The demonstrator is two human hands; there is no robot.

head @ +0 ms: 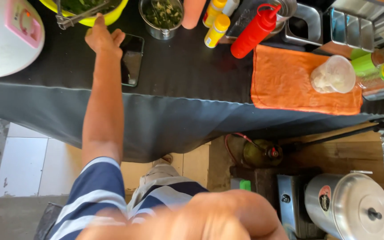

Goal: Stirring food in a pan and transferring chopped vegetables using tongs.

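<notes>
Here we see the left hand (103,38) stretched out across the black counter (187,71), its fingers reaching the rim of the yellow bowl (112,18) of chopped greens at the far edge. The hand looks loose, with nothing gripped in it; metal tongs (70,20) lie across the bowl just beside the fingertips. A dark phone (132,60) lies flat on the counter, right next to the hand.

The right hand (214,218) sits close to the camera at the bottom, blurred, and we cannot tell whether it is clenched or holding anything.

Beyond the bowl, a small steel pot (161,18) holds more chopped greens. Two yellow bottles (216,31) stand near it, and a red squeeze bottle (254,33) leans beside them. An orange cloth (285,84) lies on the counter to the right, with a clear plastic cup (334,74) resting on it. A white rice cooker (5,38) stands at the left edge. Below the counter, a steel pot with a lid (350,206) sits at the lower right.
</notes>
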